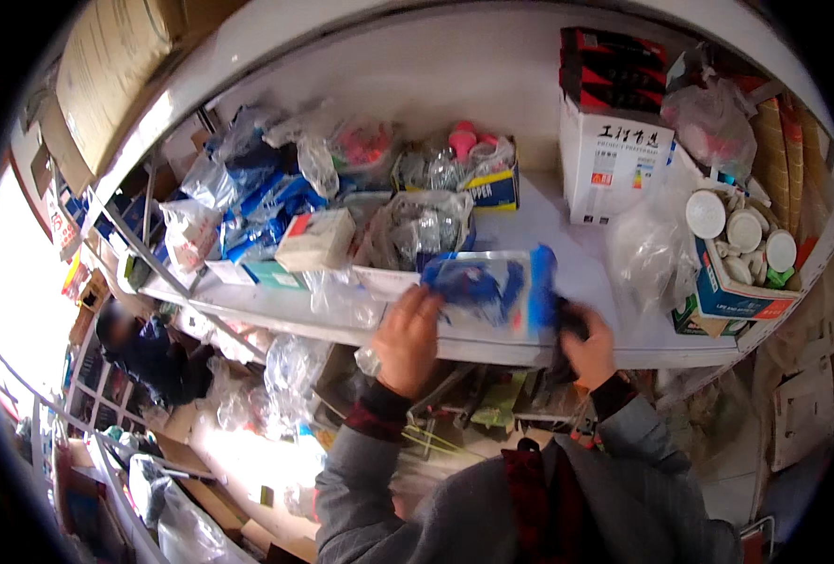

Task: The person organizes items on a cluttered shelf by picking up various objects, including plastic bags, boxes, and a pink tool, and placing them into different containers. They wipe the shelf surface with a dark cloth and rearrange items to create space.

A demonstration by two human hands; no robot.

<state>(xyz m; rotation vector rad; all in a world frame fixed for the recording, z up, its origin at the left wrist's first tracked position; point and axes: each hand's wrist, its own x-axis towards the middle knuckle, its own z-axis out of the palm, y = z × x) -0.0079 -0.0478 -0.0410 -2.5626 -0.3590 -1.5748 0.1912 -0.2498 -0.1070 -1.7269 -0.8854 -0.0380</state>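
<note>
My left hand (pixel 410 342) grips the left edge of a clear plastic package with blue contents (pixel 480 289), held over the front edge of a white shelf (pixel 572 261). At the package's right end, my right hand (pixel 588 345) holds a dark item (pixel 568 321), blurred and partly hidden by the fingers; its kind cannot be told. Behind the package stands an open box (pixel 389 282) with clear plastic items in a bag. To its left lies a small cream box (pixel 316 240) beside blue plastic packages (pixel 269 211).
Right of my hands stand a tall white box (pixel 614 162), a clear plastic bag (pixel 650 247) and a carton (pixel 748 307) of round white fittings. A yellow-and-blue box (pixel 498 190) sits farther back. Another person (pixel 156 352) is at lower left. More goods lie beneath the shelf.
</note>
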